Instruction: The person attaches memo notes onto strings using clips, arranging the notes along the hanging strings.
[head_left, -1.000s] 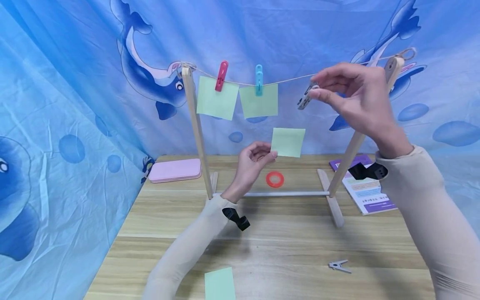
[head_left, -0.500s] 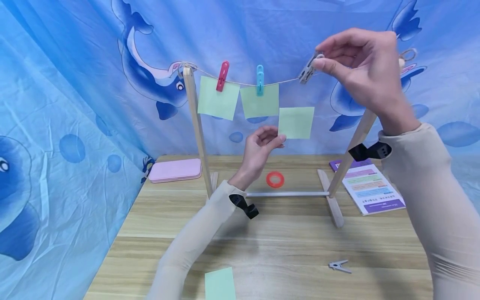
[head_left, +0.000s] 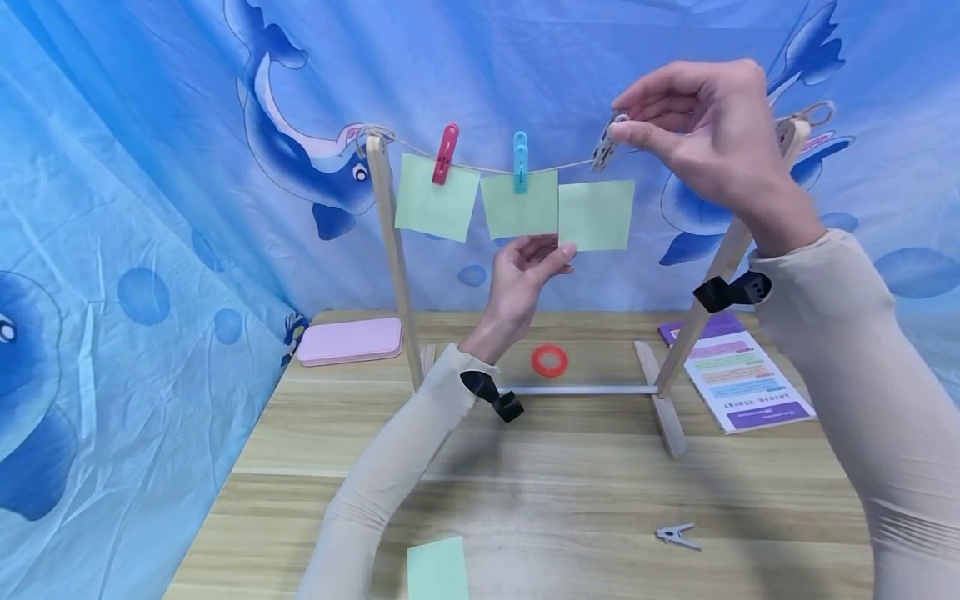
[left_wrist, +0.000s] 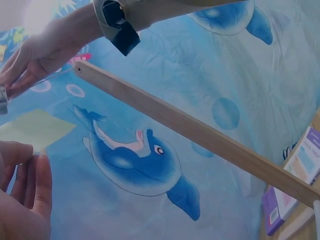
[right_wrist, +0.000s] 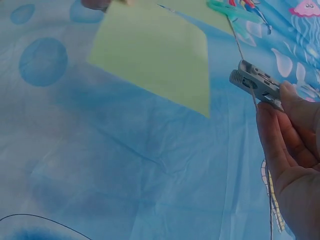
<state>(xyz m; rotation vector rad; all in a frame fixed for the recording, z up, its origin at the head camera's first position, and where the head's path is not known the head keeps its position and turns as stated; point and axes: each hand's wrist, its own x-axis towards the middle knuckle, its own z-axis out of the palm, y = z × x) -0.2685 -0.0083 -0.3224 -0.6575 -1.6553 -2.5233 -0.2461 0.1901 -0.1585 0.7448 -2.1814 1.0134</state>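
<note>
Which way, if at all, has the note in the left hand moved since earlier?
Yes: up and slightly right, judged against the blue clip; the held note is now nearer the string.

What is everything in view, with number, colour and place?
Table: one, wood-toned, underneath
Stand: one, pale wood, white crossbar, on the table
String: one, tan, across the stand
Hung papers: two, pale green, on the string
Held paper: one, pale green, beside those
Loose paper: one, pale green, front left
Hung clips: two, red and blue, on the hung papers
Raised clip: one, grey, at the string
Table clip: one, grey, front right
Ring: one, red, beyond the crossbar
Case: one, pink, back left
Booklet: one, white and purple, back right
Backdrop: count unclear, blue, behind and left
Left hand: one, bare, pinching the held paper
Right hand: one, bare, pinching the raised clip
Sleeves: two, cream, below the hands
Wrist cameras: two, black, on the sleeves
</note>
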